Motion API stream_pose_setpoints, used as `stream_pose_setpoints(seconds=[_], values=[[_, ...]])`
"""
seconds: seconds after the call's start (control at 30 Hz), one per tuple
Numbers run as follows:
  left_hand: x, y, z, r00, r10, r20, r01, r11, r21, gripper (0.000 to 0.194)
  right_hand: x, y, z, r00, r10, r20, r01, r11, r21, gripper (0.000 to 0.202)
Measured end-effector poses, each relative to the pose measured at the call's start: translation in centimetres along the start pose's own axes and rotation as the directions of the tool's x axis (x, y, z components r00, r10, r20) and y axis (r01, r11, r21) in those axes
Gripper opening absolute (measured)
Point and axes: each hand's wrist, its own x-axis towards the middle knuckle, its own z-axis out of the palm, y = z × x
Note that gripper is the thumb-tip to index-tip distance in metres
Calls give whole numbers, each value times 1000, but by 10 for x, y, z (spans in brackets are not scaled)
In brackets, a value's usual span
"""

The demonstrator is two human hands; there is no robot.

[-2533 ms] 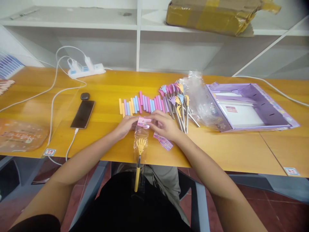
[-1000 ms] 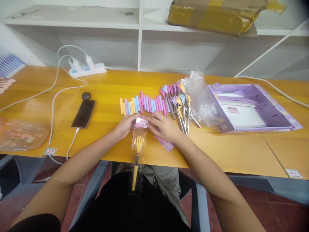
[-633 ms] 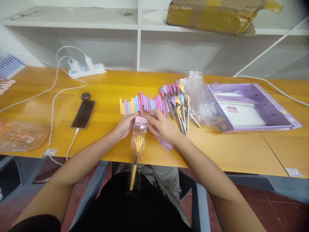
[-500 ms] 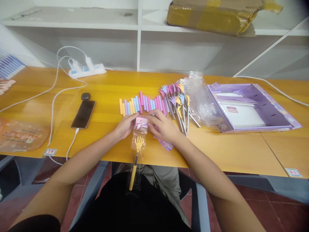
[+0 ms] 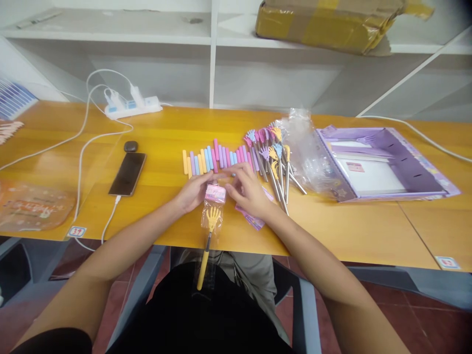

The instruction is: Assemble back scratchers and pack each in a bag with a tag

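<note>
The scratcher (image 5: 205,255) is already inside its clear bag (image 5: 203,221), reaching past the bench (image 5: 332,231) edge, card (image 5: 215,193) at top. The left hand's (image 5: 191,192) fingers clamp the card; the right hand's (image 5: 250,191) thumb and forefinger stand apart beside it. Loose handles (image 5: 223,158) and rods (image 5: 280,172) remain unbagged.

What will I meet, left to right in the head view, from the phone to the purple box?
Phone → left hand → pink card → right hand → clear plastic → purple box.
</note>
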Motion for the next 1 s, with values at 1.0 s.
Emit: stream_pose_setpoints(seconds=[1.0], values=[[2, -12, -14, 975, 31, 222, -127, 894, 430, 34, 6, 8, -14, 993, 46, -106, -39, 997, 68, 11]])
